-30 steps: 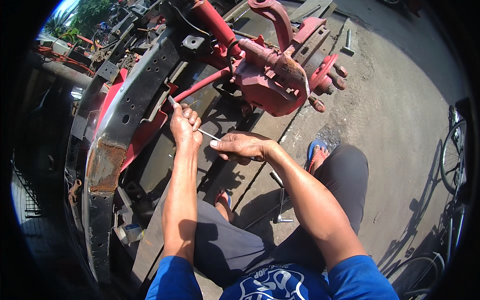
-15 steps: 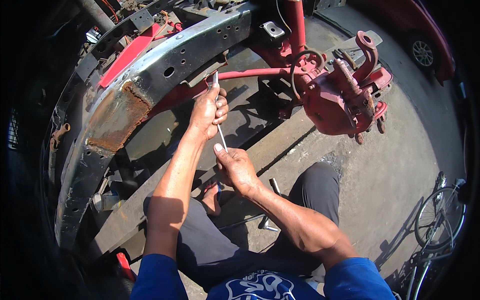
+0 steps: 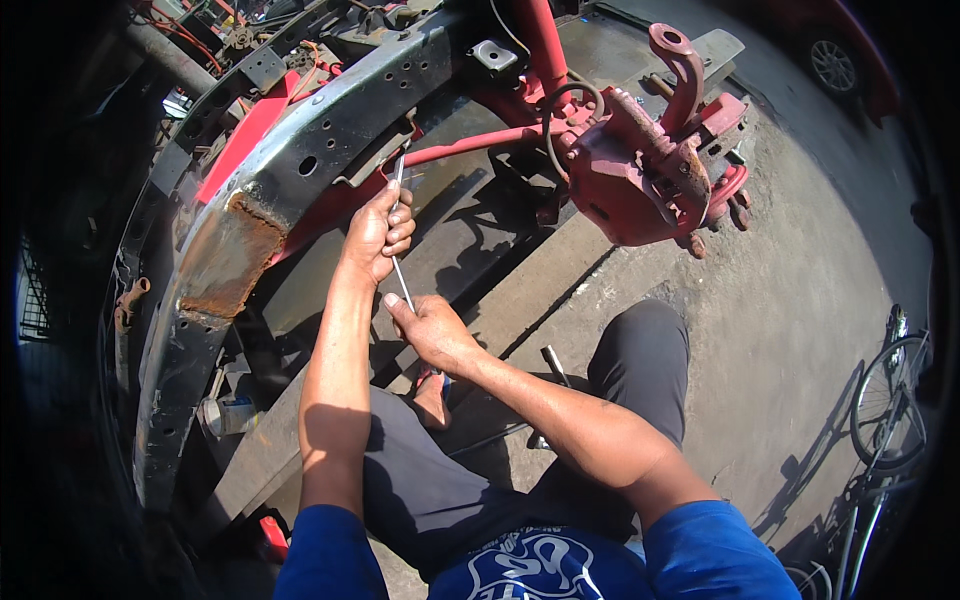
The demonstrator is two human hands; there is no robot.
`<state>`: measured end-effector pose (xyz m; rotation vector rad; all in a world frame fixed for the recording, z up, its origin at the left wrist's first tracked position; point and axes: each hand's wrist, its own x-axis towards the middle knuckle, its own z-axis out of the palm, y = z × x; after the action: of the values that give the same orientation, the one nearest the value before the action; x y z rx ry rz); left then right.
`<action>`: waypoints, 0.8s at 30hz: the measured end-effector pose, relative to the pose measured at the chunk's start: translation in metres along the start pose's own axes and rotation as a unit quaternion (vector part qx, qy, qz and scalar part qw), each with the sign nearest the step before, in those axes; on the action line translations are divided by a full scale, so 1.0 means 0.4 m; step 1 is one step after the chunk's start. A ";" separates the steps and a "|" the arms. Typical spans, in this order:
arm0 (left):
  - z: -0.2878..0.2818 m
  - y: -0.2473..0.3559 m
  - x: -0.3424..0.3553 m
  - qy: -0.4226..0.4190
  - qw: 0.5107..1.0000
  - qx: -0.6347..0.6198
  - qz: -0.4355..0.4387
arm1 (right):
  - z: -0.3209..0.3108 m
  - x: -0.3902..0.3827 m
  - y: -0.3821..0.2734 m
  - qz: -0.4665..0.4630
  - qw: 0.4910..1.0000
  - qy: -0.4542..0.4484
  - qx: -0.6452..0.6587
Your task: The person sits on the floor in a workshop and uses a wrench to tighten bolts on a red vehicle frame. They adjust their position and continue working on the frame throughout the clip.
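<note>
My left hand point(image 3: 382, 235) is closed around a thin metal rod point(image 3: 397, 270), whose upper end reaches a bracket point(image 3: 363, 170) on the underside of a black chassis rail point(image 3: 370, 92). My right hand point(image 3: 430, 330) grips the rod lower down, thumb along it; whatever handle is inside that fist is hidden. The rail has round holes and a rusty patch point(image 3: 227, 262). A red bar point(image 3: 470, 145) runs behind the rod's tip to a red axle hub assembly point(image 3: 635, 185), which hangs at the upper right.
A metal wrench point(image 3: 553, 364) lies on the concrete floor point(image 3: 770, 250) by my knee. A bicycle point(image 3: 885, 410) is at the right, a red car point(image 3: 835, 65) at the upper right, and a plank point(image 3: 540, 280) under the assembly. Loose parts and hoses point(image 3: 200, 45) fill the upper left.
The rod has swung from slanting to nearly upright, with my right hand lower and further left. The camera's view has shifted, and my right knee has moved left in the picture.
</note>
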<state>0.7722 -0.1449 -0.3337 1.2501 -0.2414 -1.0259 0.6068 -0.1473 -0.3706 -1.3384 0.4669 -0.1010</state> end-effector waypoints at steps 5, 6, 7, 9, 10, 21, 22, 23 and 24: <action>0.055 -0.070 0.019 0.053 0.994 -0.077 0.061 | -0.140 -0.016 -0.009 0.052 0.992 -0.015 -0.116; 0.061 -0.073 0.024 0.055 0.991 -0.074 0.094 | -0.164 -0.019 -0.014 0.030 0.991 -0.025 -0.125; 0.065 -0.071 0.029 0.039 0.989 -0.084 0.113 | -0.181 -0.023 -0.018 0.000 0.991 -0.029 -0.127; 0.078 -0.074 0.040 0.030 0.990 -0.082 0.112 | -0.210 -0.030 -0.026 0.008 0.991 -0.037 -0.127; 0.086 -0.077 0.044 0.036 0.991 -0.081 0.104 | -0.221 -0.031 -0.029 0.021 0.988 -0.030 -0.152; 0.207 -0.118 0.093 0.122 0.971 -0.083 0.190 | -0.419 -0.002 -0.032 -0.010 0.979 -0.106 -0.172; 0.207 -0.113 0.091 0.122 0.972 -0.081 0.184 | -0.417 -0.007 -0.031 -0.009 0.986 -0.127 -0.107; 0.204 -0.108 0.085 0.116 0.974 -0.079 0.177 | -0.410 -0.010 -0.031 0.013 0.990 -0.124 -0.060; 0.198 -0.097 0.078 0.110 0.976 -0.088 0.165 | -0.390 -0.016 -0.030 0.008 0.984 -0.174 0.041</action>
<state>0.7179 -0.2191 -0.3505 1.1075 -0.1747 -0.6050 0.5439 -0.2903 -0.3816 -1.2396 0.1758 0.1255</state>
